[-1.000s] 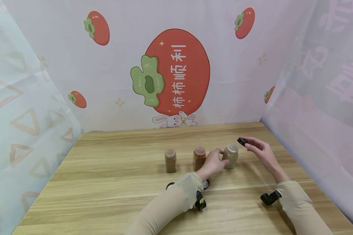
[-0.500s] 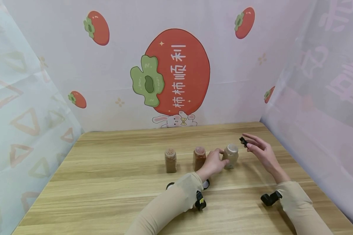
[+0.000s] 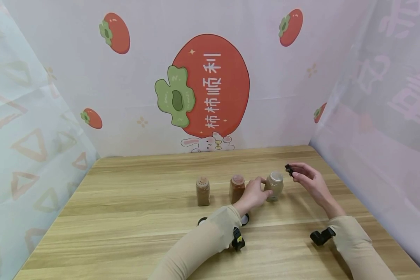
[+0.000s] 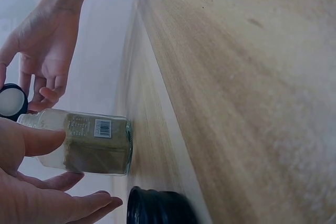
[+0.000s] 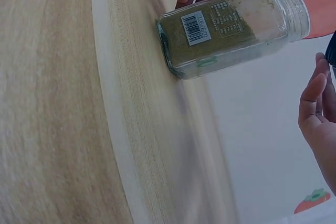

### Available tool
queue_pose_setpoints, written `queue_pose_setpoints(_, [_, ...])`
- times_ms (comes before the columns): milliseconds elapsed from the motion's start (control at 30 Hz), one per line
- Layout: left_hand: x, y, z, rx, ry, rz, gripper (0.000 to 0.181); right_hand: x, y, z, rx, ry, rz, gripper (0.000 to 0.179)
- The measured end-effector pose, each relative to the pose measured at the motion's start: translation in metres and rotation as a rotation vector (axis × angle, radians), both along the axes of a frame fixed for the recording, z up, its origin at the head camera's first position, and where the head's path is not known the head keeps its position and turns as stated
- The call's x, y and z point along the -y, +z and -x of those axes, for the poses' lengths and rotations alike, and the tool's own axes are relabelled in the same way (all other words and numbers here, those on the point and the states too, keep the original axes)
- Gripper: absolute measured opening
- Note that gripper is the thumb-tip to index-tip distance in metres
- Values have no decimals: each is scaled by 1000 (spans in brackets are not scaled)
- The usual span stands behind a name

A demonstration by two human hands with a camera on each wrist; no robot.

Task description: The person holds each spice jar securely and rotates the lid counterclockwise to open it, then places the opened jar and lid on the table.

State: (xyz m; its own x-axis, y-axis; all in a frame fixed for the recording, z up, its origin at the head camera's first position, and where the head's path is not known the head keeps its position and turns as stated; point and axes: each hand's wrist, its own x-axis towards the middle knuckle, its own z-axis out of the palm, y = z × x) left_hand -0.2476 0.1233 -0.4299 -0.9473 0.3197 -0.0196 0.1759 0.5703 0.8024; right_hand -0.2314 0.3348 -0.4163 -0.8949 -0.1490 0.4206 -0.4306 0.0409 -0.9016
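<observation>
A glass spice jar (image 3: 274, 187) of greenish-brown powder stands upright on the table, its neck uncapped. My left hand (image 3: 253, 193) holds it from the left, thumb and fingers around its sides. To the right of the jar and a little above its mouth, my right hand (image 3: 311, 182) pinches a black cap (image 3: 289, 170) between thumb and fingertips. In the left wrist view the cap's pale inside (image 4: 11, 102) shows near the jar's neck. A barcode label (image 5: 196, 27) is visible on the jar in the right wrist view.
Two more spice jars with perforated tops stand to the left, one brown (image 3: 203, 191) and one reddish (image 3: 237, 189). Two black caps lie in front, a right one (image 3: 245, 219) and a left one (image 3: 202, 221), both partly hidden by the left arm. A printed cloth (image 3: 143, 77) hangs behind the table.
The black cap has turned in my right fingers and shifted slightly right, and the right fingers have risen and come down again. My left hand and the jar stay put.
</observation>
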Motion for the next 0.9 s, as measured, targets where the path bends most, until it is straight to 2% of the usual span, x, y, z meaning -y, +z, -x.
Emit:
queue_pose_setpoints(267, [-1,0,1,-7,3,8,38,1,3,-3,17,54,64,28])
queue_pose_setpoints(500, [0,1,0,-4,2,7,39,-1,2,-3,-8,53,-12,38])
queue_pose_setpoints(667, [0,1,-1,-8,2,6,39,-3,3,-5,-1,34,-33,38])
queue_pose_setpoints(900, [-1,0,-1,-11,13,16,39,-7,1,-9,-4,67,-54,37])
